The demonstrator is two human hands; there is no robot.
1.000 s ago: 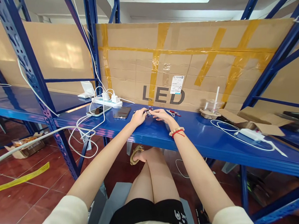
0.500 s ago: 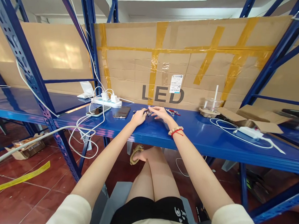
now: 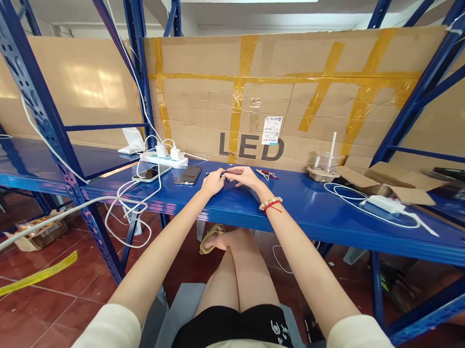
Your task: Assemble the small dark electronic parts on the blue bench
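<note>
Blue shelf (image 3: 316, 212) is carrying both hands, left (image 3: 213, 182) and right (image 3: 245, 176), which are pinching one small dark part (image 3: 225, 176) (too small to identify) beside a phone (image 3: 187, 175).

A glossy blue metal shelf (image 3: 316, 212) is backed by brown cardboard (image 3: 299, 94) crossed with yellow tape and printed with dark "LED" letters, while a red-and-beige bead bracelet (image 3: 269, 203) is worn.
</note>
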